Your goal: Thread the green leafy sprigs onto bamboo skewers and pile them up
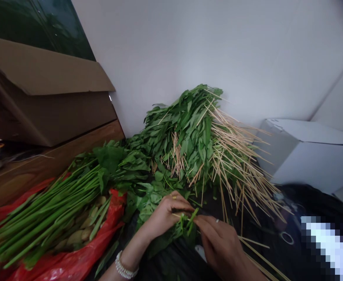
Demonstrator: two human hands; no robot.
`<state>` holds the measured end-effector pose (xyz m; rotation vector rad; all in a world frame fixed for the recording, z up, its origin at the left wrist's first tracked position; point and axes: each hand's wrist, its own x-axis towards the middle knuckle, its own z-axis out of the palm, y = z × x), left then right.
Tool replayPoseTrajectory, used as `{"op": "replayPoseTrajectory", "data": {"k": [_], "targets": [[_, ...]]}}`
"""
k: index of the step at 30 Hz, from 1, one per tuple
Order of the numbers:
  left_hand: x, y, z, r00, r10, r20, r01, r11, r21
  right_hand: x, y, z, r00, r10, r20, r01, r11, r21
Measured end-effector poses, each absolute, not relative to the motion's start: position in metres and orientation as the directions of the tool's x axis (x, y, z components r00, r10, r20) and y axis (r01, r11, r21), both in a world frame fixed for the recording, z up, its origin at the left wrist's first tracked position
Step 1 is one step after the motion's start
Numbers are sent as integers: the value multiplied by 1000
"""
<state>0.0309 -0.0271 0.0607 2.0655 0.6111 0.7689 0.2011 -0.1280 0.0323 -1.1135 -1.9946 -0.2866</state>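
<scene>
Head view: left hand closed on a small bunch of green stems, thumb and fingers around its left side. A thin pale stick shows at the left fingers, lying crosswise to the stems. Right hand: fingertips bunched narrow, touching the stems' right side; can't tell if they pinch stem or stick, contact hidden. So the bunch sits between both hands, leaves hanging below, over black sheeting. Leafy heap beyond the hands, against the wall; many pale skewers stick out to its right. Red bag at left holds long green stalks. Cardboard box behind it, white box far right.
</scene>
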Motion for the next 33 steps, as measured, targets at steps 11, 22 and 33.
{"op": "replayPoseTrajectory", "data": {"k": [11,22,33], "targets": [[17,-4,45,110,990,84,-176,-64,982,208,-124,19,-63,713,698,815,441,-377],[24,-16,51,263,963,52,-144,-14,990,210,-125,17,-66,755,653,798,432,-419],[25,-18,54,316,945,89,-139,-46,989,210,-125,15,-56,762,645,810,413,-417]]}}
